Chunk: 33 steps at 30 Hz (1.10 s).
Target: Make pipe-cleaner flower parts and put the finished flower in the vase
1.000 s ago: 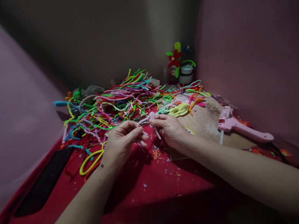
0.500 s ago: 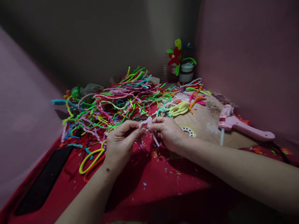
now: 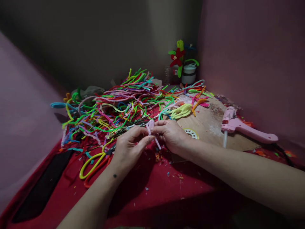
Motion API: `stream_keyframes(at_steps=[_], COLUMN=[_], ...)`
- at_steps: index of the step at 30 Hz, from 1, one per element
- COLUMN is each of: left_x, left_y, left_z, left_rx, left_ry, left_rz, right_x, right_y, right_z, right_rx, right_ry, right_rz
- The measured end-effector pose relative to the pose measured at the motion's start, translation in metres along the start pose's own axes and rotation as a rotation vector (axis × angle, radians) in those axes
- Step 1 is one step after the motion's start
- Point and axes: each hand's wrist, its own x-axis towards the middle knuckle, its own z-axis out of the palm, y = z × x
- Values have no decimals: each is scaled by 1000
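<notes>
A pale lilac pipe cleaner [image 3: 150, 124], bent into narrow loops with one straight tail hanging down, is pinched between my two hands. My left hand [image 3: 130, 146] grips it from the left with thumb and forefinger. From the right, the thumb and fingers of my right hand [image 3: 170, 135] close on the same pipe cleaner. Both hands are above the red cloth [image 3: 152, 197]. Scissors with one yellow and one orange handle [image 3: 94, 163] lie beside my left wrist, their blades partly hidden by the hand.
A large heap of coloured pipe cleaners [image 3: 124, 98] spreads behind my hands. To the right, a pink glue gun [image 3: 247, 127] stands on a board [image 3: 207, 122] near a tape roll [image 3: 191, 133]. Pipe-cleaner flowers [image 3: 176, 58] rise by a jar [image 3: 189, 73]. A black flat object [image 3: 43, 186] lies left.
My left hand has shifted right, closer to my right hand. The wide loop of the pipe cleaner has been drawn in narrower, and more of the scissors shows.
</notes>
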Motion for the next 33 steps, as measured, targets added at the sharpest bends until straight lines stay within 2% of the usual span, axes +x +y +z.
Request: stream_keyframes(at_steps=[4,8,11,16,20,26,29,33], left_x=[3,4,3,3,3,2,1,2], left_y=[6,2,-4,-3,0,-3,-6,-3], left_z=[-4,-5,-5,-4,-4,0,0,-4], left_rx=[-203,-555,-716,-709,-744,-293,-256,-386], left_ry=[-68,-191,-188,-25,-78,18,-87,-231], left_rz=[-213,-454,-555,-488,-409,-225,-261,-377], right_x=[-1,-2,-3,-3,-2,3,4,4], right_y=[0,0,-2,-3,-3,-3,-3,-4], right_z=[-1,-2,-2,0,-2,-4,-5,-5], right_rx=[-25,-38,-25,39,69,52,56,57], right_ry=[-15,-54,-62,-111,-189,-120,-111,-98], right_rz=[-4,26,44,75,101,84,65,42])
